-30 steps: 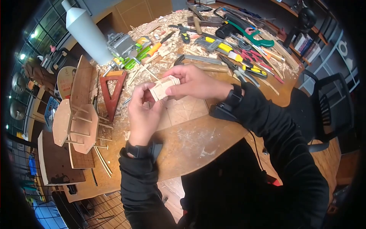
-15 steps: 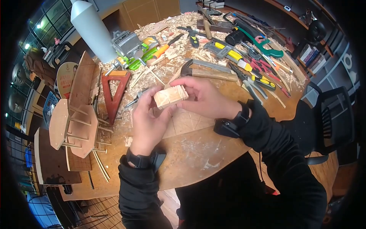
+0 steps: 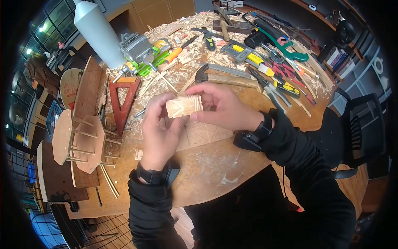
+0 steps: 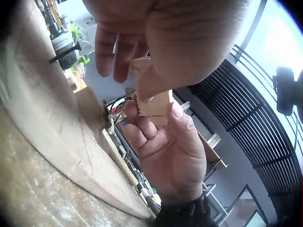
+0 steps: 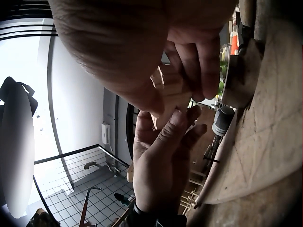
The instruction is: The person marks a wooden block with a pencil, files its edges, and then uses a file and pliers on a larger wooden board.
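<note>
Both hands hold a small pale carved wooden block [image 3: 180, 107] above the worktable. Its broad face bears carved lines, and grooves step across its right end. My left hand [image 3: 160, 129] grips the block's left end, thumb below and fingers behind it. At the grooved right end, my right hand [image 3: 227, 107] pinches it between the thumb and fingers. In the left wrist view, the block [image 4: 158, 105] shows a notched edge beside the right thumb. The right wrist view has the block [image 5: 171, 92] partly covered by the right hand.
A flat board [image 3: 205, 133] with pencil lines lies beneath the hands. Beyond them are a hammer [image 3: 232, 80], pliers [image 3: 275, 96] and a small vise [image 3: 136, 47] among wood shavings. A red triangle [image 3: 123, 108] and an octagonal dowel frame [image 3: 92, 143] are at left.
The block has turned from a steep tilt to nearly level, its carved broad face now toward the head camera. Both hands keep hold of it; little differs over the last half second.
</note>
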A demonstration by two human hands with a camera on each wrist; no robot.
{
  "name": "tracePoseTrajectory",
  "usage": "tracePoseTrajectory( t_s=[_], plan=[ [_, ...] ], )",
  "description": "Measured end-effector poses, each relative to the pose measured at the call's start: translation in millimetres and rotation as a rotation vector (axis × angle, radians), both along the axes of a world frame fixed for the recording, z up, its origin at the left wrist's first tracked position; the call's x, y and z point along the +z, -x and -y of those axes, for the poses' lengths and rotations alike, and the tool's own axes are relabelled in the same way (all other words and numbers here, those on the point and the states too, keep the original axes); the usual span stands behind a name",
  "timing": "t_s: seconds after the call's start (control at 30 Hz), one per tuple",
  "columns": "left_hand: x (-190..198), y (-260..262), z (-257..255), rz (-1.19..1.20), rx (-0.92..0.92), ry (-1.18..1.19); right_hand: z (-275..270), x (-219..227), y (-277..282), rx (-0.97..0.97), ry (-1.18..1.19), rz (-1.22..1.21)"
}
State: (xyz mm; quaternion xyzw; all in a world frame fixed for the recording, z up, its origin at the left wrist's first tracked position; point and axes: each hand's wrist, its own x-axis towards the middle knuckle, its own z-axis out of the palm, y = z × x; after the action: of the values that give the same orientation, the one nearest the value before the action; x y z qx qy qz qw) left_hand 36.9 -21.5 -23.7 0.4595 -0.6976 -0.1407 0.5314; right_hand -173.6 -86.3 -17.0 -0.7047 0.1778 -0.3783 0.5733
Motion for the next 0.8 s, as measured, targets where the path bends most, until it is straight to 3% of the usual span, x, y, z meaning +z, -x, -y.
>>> tracePoseTrajectory(
  t_s=[0.07, 0.17, 0.4, 0.6, 0.67, 0.8],
  plan=[
    [7.0, 6.6, -5.4, -0.170, 0.015, -0.153, -1.6, 2.8, 0.9, -0.022, -0.010, -0.008],
    [9.1, 3.6, -4.7, -0.180, 0.023, -0.230, -1.7, 1.8, -1.6, -0.072, -0.020, 0.031],
    [5.7, 3.8, -6.0, -0.237, -0.042, -0.258, 0.9, -4.6, -2.4, -0.108, -0.012, 0.004],
    [8.9, 4.2, -7.3, -0.138, -0.064, -0.290, 5.8, -15.8, -5.3, -0.173, 0.114, -0.043],
    [5.6, 3.5, -4.5, -0.267, -0.069, -0.329, 3.8, -13.5, -5.3, -0.162, 0.086, -0.072],
    [2.6, 2.7, -3.5, -0.282, -0.082, -0.324, 2.2, -6.5, -2.2, -0.180, 0.154, -0.125]
  ],
)
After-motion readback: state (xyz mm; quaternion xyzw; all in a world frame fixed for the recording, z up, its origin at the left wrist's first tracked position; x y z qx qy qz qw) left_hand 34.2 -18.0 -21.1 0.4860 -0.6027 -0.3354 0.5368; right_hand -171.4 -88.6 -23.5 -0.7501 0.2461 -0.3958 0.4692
